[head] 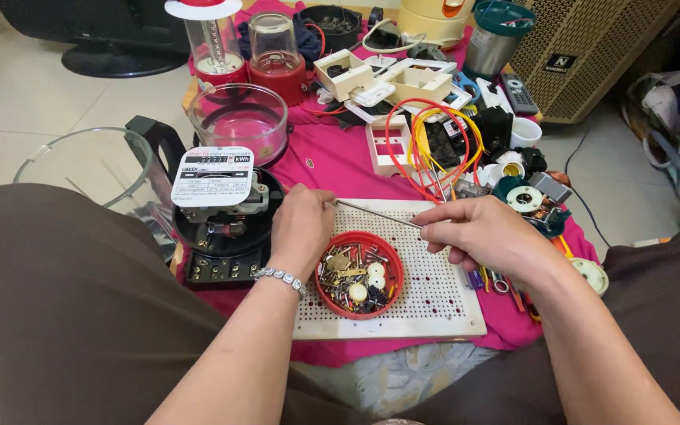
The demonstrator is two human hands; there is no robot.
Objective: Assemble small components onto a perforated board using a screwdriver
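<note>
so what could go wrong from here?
1. The red dish of small screws and gears sits right under the left hand; a nudge could scatter them.
2. The thin rod spans both hands, right hand pinching one end; it might bend or slip.
3. The open meter stands beside the left wrist and could be bumped.

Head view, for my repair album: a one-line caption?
Both hands hold a thin metal rod above a red dish of small parts.

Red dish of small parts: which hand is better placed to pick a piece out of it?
Probably the left. The left hand rests at the rim of the red dish, free apart from the rod's tip. The right hand pinches the thin metal rod.
</note>
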